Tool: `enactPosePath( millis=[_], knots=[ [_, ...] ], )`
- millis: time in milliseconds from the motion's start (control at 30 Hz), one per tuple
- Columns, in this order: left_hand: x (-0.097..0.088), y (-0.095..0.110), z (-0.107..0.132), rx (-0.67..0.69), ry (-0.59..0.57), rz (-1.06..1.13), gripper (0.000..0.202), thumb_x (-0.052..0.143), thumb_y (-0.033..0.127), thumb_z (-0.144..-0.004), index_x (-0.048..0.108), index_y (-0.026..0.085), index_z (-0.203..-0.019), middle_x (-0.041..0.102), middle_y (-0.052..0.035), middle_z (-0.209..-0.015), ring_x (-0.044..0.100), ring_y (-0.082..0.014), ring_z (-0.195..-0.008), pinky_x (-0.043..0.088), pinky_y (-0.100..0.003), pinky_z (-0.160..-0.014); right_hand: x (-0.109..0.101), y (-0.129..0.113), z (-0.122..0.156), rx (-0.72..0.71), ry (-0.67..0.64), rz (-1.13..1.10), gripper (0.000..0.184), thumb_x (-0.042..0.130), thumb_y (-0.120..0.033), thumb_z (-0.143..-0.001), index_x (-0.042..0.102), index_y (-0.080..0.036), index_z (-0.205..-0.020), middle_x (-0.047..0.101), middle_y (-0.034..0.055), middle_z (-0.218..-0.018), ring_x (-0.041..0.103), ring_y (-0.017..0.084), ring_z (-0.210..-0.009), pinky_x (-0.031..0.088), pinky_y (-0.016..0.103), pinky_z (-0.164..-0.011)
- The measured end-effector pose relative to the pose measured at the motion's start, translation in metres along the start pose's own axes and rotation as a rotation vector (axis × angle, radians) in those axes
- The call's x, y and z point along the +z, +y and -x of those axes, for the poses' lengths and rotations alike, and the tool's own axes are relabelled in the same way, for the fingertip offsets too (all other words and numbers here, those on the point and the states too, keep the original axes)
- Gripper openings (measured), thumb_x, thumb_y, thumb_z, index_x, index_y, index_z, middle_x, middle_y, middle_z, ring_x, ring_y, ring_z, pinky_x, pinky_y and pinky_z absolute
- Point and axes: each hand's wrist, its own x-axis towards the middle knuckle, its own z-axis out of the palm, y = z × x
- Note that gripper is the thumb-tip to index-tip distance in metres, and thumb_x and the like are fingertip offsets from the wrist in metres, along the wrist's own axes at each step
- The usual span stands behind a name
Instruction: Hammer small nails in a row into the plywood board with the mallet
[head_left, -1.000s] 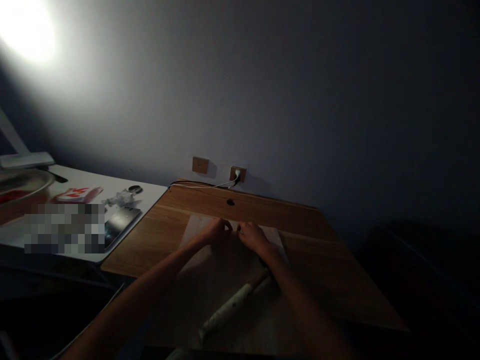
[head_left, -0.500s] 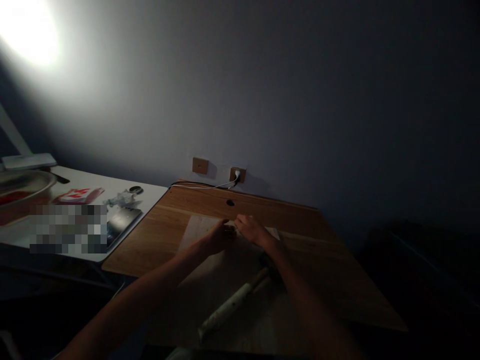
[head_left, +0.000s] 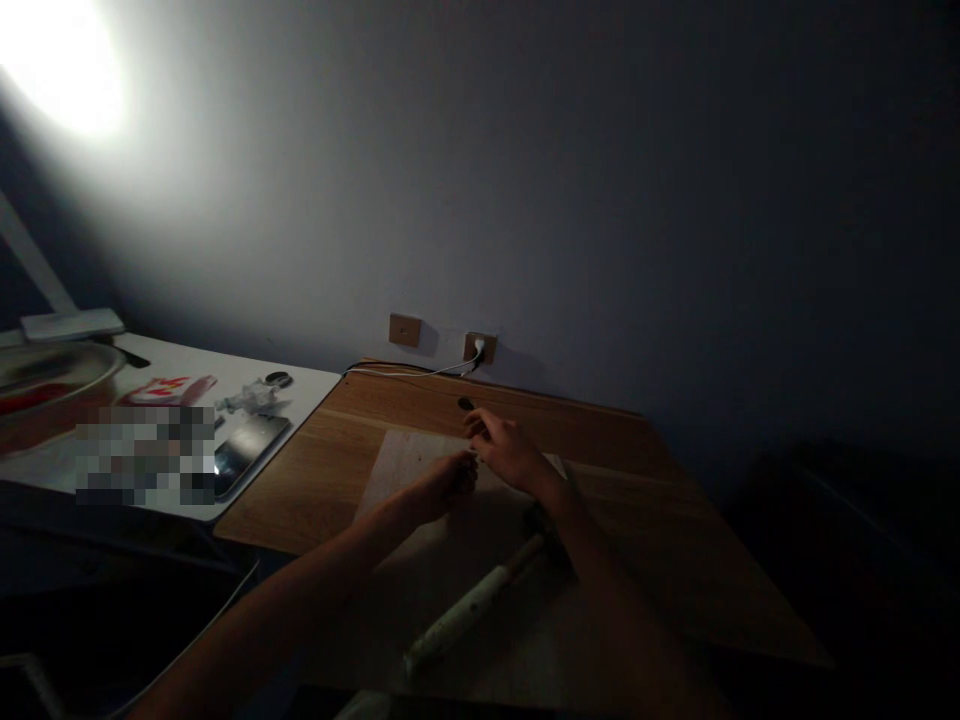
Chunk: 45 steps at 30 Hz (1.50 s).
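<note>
My left hand point(head_left: 450, 482) is closed in a fist above a pale wooden board point(head_left: 388, 478); whatever is inside it is too dark and small to name. Just beyond and to the right, my right hand point(head_left: 510, 455) has its fingers bent inward near the left hand's thumb side. Its fingertips seem pinched, on what I cannot make out. Below the hands a hammer point(head_left: 469, 608) lies slantwise on the board, its handle wrapped in something pale. Its dark head point(head_left: 537, 520) is partly hidden by my right forearm.
The board rests on a brown wooden table point(head_left: 630, 500). A white table point(head_left: 315, 385) adjoins on the left, holding a silver tablet-like object point(head_left: 251, 450), crumpled clear plastic point(head_left: 259, 397), a red-and-white packet point(head_left: 169, 390) and a large bowl point(head_left: 105, 375). A plug with cables point(head_left: 478, 348) sits at the wall.
My right hand has lifted a little, its fingers now more visible. My left hand has turned and curled into a fist. The hammer stays on the board; the view has shifted slightly.
</note>
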Motion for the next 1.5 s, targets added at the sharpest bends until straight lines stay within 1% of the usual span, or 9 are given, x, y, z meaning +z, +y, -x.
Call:
enactPosePath(
  millis=[67, 200, 300, 567, 733, 1000, 1200, 1367, 1500],
  knots=[
    [0.004, -0.004, 0.001, 0.112, 0.024, -0.27, 0.03, 0.051, 0.041, -0.089, 0.046, 0.018, -0.07, 0.04, 0.0052, -0.057, 0.034, -0.0078, -0.046, 0.022, -0.02, -0.042, -0.005, 0.008, 0.008, 0.021, 0.059, -0.047, 0.025, 0.049, -0.011, -0.084, 0.061, -0.018, -0.106, 0.072, 0.0073, -0.101, 0.067, 0.016, -0.09, 0.048, 0.027, -0.082],
    [0.015, -0.014, 0.005, 0.561, -0.058, -0.969, 0.016, 0.054, 0.027, -0.087, 0.056, 0.017, -0.074, 0.053, -0.0015, -0.07, 0.047, -0.0138, -0.061, 0.04, -0.027, -0.061, -0.01, 0.028, 0.037, 0.053, 0.143, -0.092, 0.023, 0.051, -0.013, -0.082, 0.062, -0.019, -0.102, 0.071, 0.0078, -0.105, 0.067, 0.017, -0.089, 0.05, 0.03, -0.081],
    [0.019, -0.023, 0.008, 0.713, -0.143, -1.306, 0.009, 0.052, 0.015, -0.085, 0.06, 0.018, -0.083, 0.059, -0.0069, -0.085, 0.053, -0.019, -0.071, 0.044, -0.031, -0.07, -0.012, 0.042, 0.066, 0.064, 0.21, -0.131, 0.022, 0.051, -0.022, -0.084, 0.063, -0.021, -0.103, 0.07, 0.0071, -0.109, 0.066, 0.018, -0.09, 0.052, 0.031, -0.079],
    [0.011, -0.02, 0.022, 0.908, -0.282, -1.614, 0.017, 0.048, 0.02, -0.094, 0.063, 0.019, -0.101, 0.063, -0.0116, -0.105, 0.057, -0.0252, -0.099, 0.04, -0.039, -0.093, -0.012, 0.077, 0.156, 0.185, 0.321, -0.147, 0.028, 0.048, -0.038, -0.09, 0.063, -0.024, -0.109, 0.067, 0.0086, -0.11, 0.065, 0.023, -0.102, 0.051, 0.039, -0.092],
    [0.004, -0.007, 0.059, 0.952, -0.287, -1.59, 0.024, 0.05, 0.028, -0.097, 0.062, 0.024, -0.118, 0.063, -0.01, -0.122, 0.053, -0.0241, -0.119, 0.032, -0.041, -0.108, 0.017, 0.126, 0.207, 0.308, 0.509, 0.051, 0.036, 0.045, -0.038, -0.089, 0.063, -0.023, -0.116, 0.064, 0.0117, -0.123, 0.06, 0.028, -0.117, 0.048, 0.048, -0.102],
    [-0.036, -0.025, 0.16, 0.993, 0.038, -1.631, 0.017, 0.05, 0.019, -0.096, 0.066, 0.023, -0.1, 0.07, -0.0042, -0.087, 0.063, -0.0191, -0.088, 0.044, -0.038, -0.089, 0.06, 0.144, 0.235, 0.33, 0.49, 0.261, 0.043, 0.043, -0.043, -0.091, 0.066, -0.018, -0.117, 0.069, 0.0175, -0.118, 0.063, 0.035, -0.113, 0.046, 0.058, -0.102],
    [-0.084, -0.042, 0.202, 0.897, 0.327, -1.634, 0.023, 0.047, 0.02, -0.096, 0.067, 0.023, -0.107, 0.071, -0.0067, -0.1, 0.064, -0.0205, -0.093, 0.048, -0.036, -0.083, 0.072, 0.123, 0.212, 0.275, 0.469, 0.247, 0.042, 0.045, -0.044, -0.091, 0.067, -0.018, -0.115, 0.071, 0.0172, -0.115, 0.064, 0.035, -0.109, 0.049, 0.055, -0.098],
    [-0.116, -0.02, 0.216, 0.729, 0.591, -1.792, 0.027, 0.047, 0.033, -0.096, 0.068, 0.024, -0.111, 0.069, -0.0084, -0.117, 0.061, -0.0275, -0.11, 0.045, -0.044, -0.096, 0.094, 0.089, 0.184, 0.232, 0.411, 0.184, 0.043, 0.045, -0.044, -0.091, 0.067, -0.018, -0.117, 0.07, 0.0163, -0.119, 0.063, 0.034, -0.112, 0.05, 0.052, -0.098],
    [-0.145, 0.004, 0.224, 0.5, 0.742, -1.902, 0.031, 0.045, 0.03, -0.093, 0.07, 0.022, -0.108, 0.068, -0.013, -0.12, 0.061, -0.0327, -0.109, 0.05, -0.046, -0.087, 0.106, 0.063, 0.159, 0.19, 0.333, 0.118, 0.042, 0.043, -0.041, -0.092, 0.069, -0.018, -0.115, 0.072, 0.0153, -0.117, 0.064, 0.032, -0.112, 0.049, 0.052, -0.101]
  ],
)
